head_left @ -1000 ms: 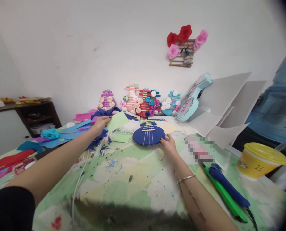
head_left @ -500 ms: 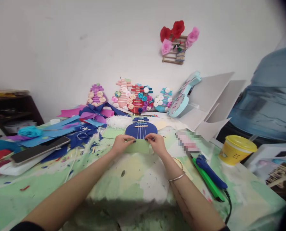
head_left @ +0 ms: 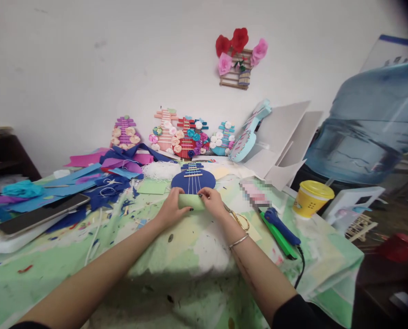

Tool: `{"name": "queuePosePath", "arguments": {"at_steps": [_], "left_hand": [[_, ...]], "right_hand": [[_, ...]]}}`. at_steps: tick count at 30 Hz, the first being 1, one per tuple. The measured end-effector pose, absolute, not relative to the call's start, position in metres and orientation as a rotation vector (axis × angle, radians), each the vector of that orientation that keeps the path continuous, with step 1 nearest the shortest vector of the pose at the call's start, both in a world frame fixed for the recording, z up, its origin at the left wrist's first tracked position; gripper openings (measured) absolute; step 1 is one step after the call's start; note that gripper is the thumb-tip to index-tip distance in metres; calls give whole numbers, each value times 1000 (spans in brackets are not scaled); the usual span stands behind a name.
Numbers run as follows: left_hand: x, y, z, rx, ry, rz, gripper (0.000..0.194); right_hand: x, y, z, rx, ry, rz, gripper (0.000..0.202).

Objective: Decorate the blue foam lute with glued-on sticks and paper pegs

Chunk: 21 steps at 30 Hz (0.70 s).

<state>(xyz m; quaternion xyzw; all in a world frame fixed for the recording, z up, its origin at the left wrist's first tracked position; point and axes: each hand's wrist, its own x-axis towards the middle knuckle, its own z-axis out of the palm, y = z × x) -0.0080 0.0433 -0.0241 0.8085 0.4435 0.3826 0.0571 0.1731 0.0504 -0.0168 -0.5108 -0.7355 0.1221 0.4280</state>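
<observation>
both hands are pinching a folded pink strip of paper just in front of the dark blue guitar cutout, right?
Not quite: the strip is light green, not pink, as the head view shows. The rest holds: the left hand and right hand both pinch it just in front of the dark blue guitar cutout.

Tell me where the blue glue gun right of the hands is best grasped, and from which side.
Probably the blue glue gun by the middle of its long body, from above: it lies flat on the green strip, cord trailing off its near end toward the table edge.
</observation>
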Motion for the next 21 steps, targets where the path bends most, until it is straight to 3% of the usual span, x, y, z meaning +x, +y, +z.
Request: {"name": "queuePosePath", "arguments": {"at_steps": [4, 13, 21], "left_hand": [[-6, 42, -27, 2667, 1541, 976, 42], [-8, 45, -26, 2887, 1705, 837, 6], [-9, 50, -23, 2515, 1680, 835, 16]], "right_hand": [[164, 42, -16, -1300, -1919, 138, 26], [136, 16, -14, -1338, -2140, -718, 21], [132, 23, -14, -1207, -2202, -753, 22]]}}
